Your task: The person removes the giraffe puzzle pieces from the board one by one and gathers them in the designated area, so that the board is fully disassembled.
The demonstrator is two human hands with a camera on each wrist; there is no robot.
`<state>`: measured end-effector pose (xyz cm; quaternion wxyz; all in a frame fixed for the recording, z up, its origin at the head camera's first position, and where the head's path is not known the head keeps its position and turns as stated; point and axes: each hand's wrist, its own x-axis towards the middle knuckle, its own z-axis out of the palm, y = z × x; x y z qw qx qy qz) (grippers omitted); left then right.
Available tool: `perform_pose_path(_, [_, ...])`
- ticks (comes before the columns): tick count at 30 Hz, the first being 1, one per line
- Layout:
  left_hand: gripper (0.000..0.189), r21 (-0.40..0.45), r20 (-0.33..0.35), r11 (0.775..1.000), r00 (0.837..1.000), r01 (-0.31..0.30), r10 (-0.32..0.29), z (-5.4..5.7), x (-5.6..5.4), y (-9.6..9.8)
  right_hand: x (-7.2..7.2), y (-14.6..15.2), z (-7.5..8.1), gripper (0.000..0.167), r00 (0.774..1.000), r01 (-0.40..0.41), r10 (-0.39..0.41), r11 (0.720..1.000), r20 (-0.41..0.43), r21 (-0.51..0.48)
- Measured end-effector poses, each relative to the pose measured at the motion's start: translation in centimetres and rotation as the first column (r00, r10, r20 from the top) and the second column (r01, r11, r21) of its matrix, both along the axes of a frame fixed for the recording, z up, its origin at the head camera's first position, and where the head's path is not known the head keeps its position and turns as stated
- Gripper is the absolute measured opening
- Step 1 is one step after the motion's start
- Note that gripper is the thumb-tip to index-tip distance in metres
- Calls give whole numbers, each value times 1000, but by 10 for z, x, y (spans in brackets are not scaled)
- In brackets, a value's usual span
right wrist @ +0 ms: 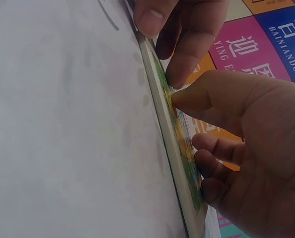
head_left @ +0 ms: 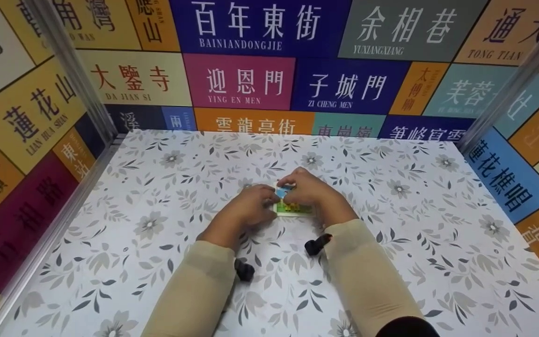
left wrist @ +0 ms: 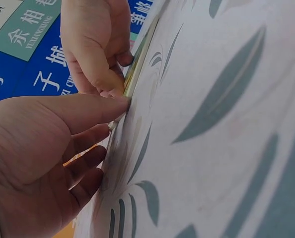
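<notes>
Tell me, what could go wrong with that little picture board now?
The left hand touches the edge of the picture board, so a push might slide it across the tabletop. The right hand is close by, so fingers could bump. Both hands partly hide the board, so mistakes might go unseen.

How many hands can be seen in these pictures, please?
2: the left hand at the left side of the card, the right hand over its upper right part.
</notes>
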<state>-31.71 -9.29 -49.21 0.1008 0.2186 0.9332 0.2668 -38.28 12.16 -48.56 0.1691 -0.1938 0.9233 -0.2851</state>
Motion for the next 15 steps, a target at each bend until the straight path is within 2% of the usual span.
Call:
perform_pose_path(9, [42, 22, 13, 1000, 1000, -11, 11, -1, -1, 0, 1, -1, 2, 53, 1000, 8, -9, 999, 7, 36])
perform_pose_path(15, [42, 38, -12, 999, 1000, -8, 9, -3, 0, 0, 1, -1, 4, 56, 1000, 1, -2, 996, 16, 89])
